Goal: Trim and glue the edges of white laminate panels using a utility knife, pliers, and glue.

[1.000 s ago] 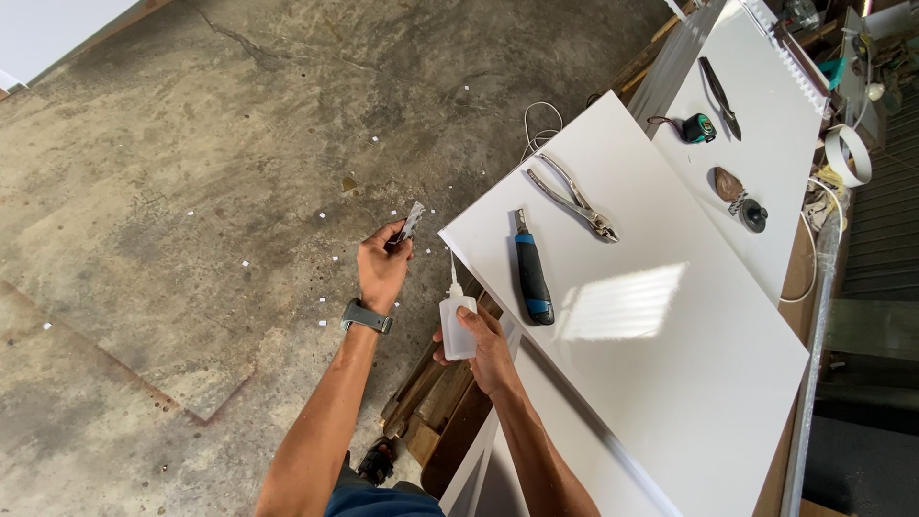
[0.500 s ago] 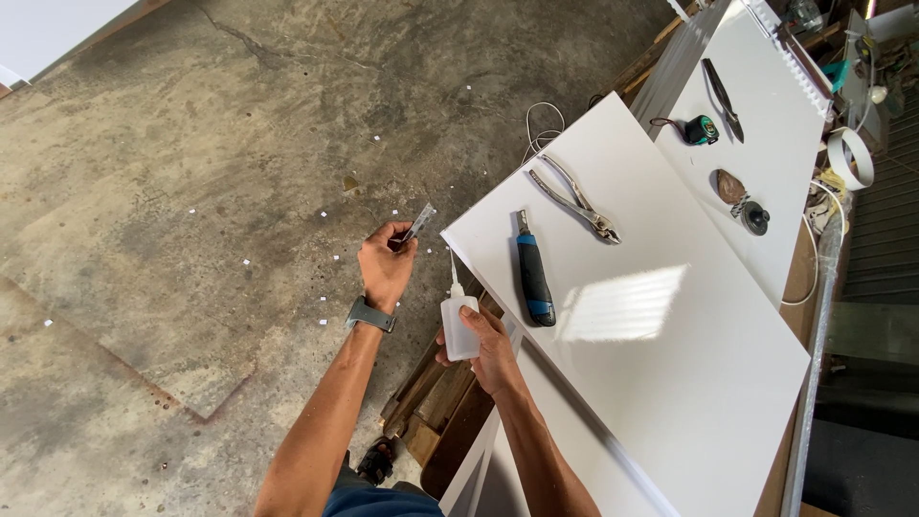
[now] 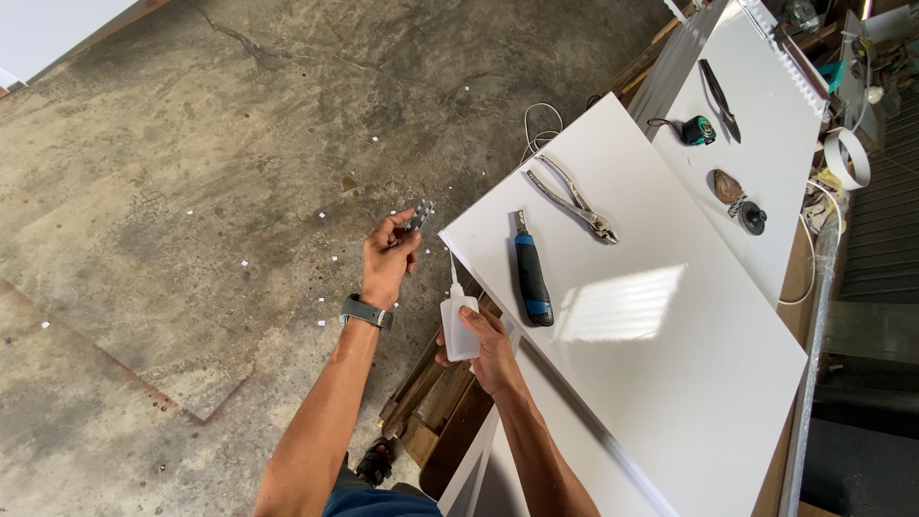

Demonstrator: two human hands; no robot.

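Note:
My left hand [image 3: 388, 260] pinches a small grey metal piece [image 3: 418, 216] between thumb and fingers, held up over the concrete floor; a grey watch sits on that wrist. My right hand [image 3: 493, 347] grips a small white squeeze bottle [image 3: 459, 324] upright, its thin nozzle pointing up toward the metal piece, just off the near corner of a white panel [image 3: 661, 383]. The nozzle tip and the piece stay a little apart.
On the white panel lie a blue-and-black utility knife [image 3: 531, 274] and metal pliers [image 3: 572, 199]. A second white panel [image 3: 766, 124] behind carries a tape measure [image 3: 699, 129], a dark blade and a small round item. Wooden scraps [image 3: 431, 402] lie below the panel edge.
My left hand has shifted slightly, turning the metal piece a little nearer the bottle's nozzle. The right hand and bottle stay about where they were.

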